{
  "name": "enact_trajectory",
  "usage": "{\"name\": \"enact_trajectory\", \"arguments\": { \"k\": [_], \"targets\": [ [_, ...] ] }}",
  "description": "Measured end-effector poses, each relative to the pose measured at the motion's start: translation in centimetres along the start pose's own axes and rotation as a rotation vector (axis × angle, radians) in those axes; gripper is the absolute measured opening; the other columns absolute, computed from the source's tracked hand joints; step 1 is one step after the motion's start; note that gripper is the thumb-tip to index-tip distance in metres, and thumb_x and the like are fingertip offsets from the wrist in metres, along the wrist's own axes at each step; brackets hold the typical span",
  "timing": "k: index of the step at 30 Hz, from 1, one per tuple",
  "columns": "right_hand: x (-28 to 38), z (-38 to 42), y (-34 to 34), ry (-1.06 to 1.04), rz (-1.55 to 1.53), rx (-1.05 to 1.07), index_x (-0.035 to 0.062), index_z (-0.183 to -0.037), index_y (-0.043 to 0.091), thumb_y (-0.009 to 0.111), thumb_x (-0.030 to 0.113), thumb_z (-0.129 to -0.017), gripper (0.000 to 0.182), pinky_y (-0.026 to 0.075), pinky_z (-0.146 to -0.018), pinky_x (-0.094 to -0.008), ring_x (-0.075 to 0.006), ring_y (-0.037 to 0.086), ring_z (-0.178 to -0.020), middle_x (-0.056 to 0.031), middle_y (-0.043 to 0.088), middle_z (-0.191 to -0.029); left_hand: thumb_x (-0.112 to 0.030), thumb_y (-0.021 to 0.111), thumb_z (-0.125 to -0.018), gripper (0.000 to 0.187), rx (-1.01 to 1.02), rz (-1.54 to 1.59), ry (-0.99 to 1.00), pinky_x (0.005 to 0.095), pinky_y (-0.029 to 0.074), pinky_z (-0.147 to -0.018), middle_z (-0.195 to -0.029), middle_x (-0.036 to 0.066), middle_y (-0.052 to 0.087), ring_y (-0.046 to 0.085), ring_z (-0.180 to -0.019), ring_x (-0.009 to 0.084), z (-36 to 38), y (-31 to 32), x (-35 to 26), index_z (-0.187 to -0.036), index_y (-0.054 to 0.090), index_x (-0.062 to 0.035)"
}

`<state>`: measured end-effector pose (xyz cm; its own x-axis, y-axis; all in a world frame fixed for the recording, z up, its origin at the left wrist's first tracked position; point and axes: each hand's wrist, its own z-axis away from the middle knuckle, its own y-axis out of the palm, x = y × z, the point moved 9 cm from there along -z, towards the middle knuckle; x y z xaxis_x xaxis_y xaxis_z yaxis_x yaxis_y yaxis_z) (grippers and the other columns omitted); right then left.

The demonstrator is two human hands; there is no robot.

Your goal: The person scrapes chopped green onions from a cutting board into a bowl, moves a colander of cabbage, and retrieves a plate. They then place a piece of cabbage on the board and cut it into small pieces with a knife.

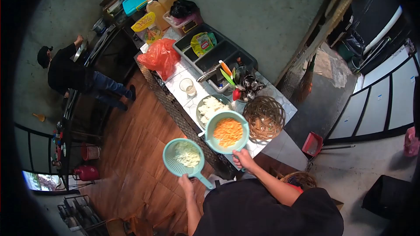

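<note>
My left hand (187,184) is closed on the lower rim of a light-green handled colander (169,162), whose handle points down to the right. Pale shredded vegetable (187,154), perhaps cabbage, lies in it. In my right hand (244,160) is the handle of a similar light-green bowl (211,140) filled with orange shreds (228,132) that look like grated carrot. This bowl is over the counter edge and partly covers another bowl of white shreds (212,107). The colander is off the counter, above the floor.
On the tiled counter (178,88) are a clear glass (188,87), a red plastic bag (160,58), a grey divided bin (212,59), utensils (247,84) and a woven basket (264,118). Across the wooden floor (140,118), another person (72,74) stands at a dark worktop.
</note>
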<state>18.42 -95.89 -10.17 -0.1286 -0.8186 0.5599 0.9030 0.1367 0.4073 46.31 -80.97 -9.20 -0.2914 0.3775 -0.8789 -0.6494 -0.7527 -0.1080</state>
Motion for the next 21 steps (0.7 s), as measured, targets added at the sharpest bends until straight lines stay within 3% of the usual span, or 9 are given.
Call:
{"name": "enact_trajectory", "arguments": {
  "k": [3,6,11,13,21],
  "targets": [
    [1.5,-2.0,5.6,0.033,-0.03,0.181,0.0063,-0.094,0.048,0.049,0.017,-0.096,0.01,0.029,-0.041,-0.0211,-0.0065,0.041,-0.051,0.0003,0.046,-0.067,-0.024,0.046,-0.094,0.028,-0.081,0.016,-0.016,0.0302,0.053,-0.05,-0.073,0.011,0.065,0.063,-0.054,0.0195,-2.0,-3.6,0.0,-0.092,0.059,0.0012],
    [3.1,-5.9,11.7,-0.041,0.023,0.266,0.0041,-0.097,0.05,0.047,0.014,-0.096,0.011,0.035,-0.043,-0.0224,-0.008,0.044,-0.054,-0.0001,0.048,-0.07,-0.024,0.046,-0.094,0.027,-0.184,0.039,-0.062,0.0292,0.051,-0.049,-0.072,0.01,0.064,0.062,-0.055,0.0183,-4.2,-6.9,-0.7,-0.092,0.058,0.0005],
    [5.0,-16.5,22.7,-0.129,0.082,0.381,0.0023,-0.11,0.053,0.049,0.009,-0.1,0.012,0.048,-0.056,-0.0231,-0.0087,0.054,-0.067,-0.0006,0.054,-0.083,-0.023,0.044,-0.093,0.029,-0.114,0.03,-0.091,0.0254,0.048,-0.05,-0.075,0.01,0.065,0.061,-0.055,0.016,-10.6,-11.6,-0.7,-0.09,0.061,0.0002],
    [6.5,-21.0,26.3,-0.174,0.028,0.36,0.0027,-0.11,0.054,0.05,0.009,-0.1,0.013,0.05,-0.058,-0.0237,-0.0084,0.055,-0.068,0.0,0.056,-0.083,-0.022,0.043,-0.093,0.028,-0.112,0.027,-0.174,0.0245,0.047,-0.049,-0.074,0.01,0.065,0.06,-0.055,0.0154,-12.7,-12.4,-1.2,-0.089,0.061,0.0001],
    [12.9,-35.7,30.7,-0.292,-0.097,0.137,0.0043,-0.111,0.052,0.05,0.016,-0.102,0.015,0.051,-0.057,-0.0265,-0.0122,0.06,-0.066,-0.0069,0.067,-0.087,-0.018,0.044,-0.092,0.029,-0.112,-0.026,-0.084,0.026,0.048,-0.048,-0.079,0.013,0.068,0.063,-0.055,0.0187,-19.0,-18.3,-4.2,-0.092,0.061,0.0049]
  ]
}}
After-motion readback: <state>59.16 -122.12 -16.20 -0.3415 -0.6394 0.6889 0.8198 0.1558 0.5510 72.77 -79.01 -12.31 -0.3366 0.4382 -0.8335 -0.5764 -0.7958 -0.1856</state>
